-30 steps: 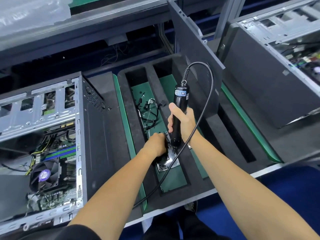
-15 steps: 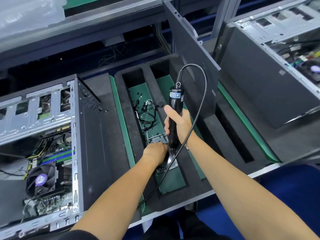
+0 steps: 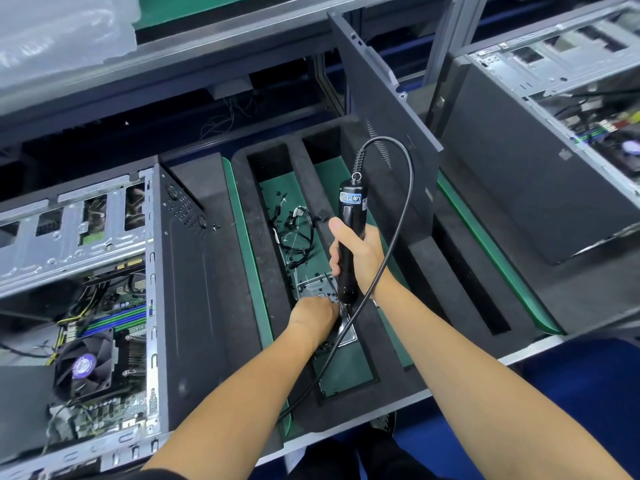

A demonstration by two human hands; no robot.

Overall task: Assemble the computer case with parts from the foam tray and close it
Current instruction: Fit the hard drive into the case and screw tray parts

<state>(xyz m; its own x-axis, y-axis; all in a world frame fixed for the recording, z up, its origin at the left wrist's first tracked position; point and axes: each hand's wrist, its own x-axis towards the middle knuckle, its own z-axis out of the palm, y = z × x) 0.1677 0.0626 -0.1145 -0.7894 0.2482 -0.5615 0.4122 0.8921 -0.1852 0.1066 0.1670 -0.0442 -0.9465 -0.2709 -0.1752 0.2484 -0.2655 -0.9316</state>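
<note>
Down in the foam tray, the long slot nearest the open computer case holds a silver metal bracket lying flat on its green floor, with a tangle of black cables beyond it toward the tray's far end. The right hand wraps fully around the black body of an electric screwdriver, held upright with its tip down over the bracket; its black cord loops up from the top and falls back past the wrist. The left hand rests knuckles-up on the near part of the bracket, fingers bent under and hidden, so whether they pinch anything cannot be told. A dark side panel stands on edge in a slot on the tray's other side. A second case sits beyond that.
</note>
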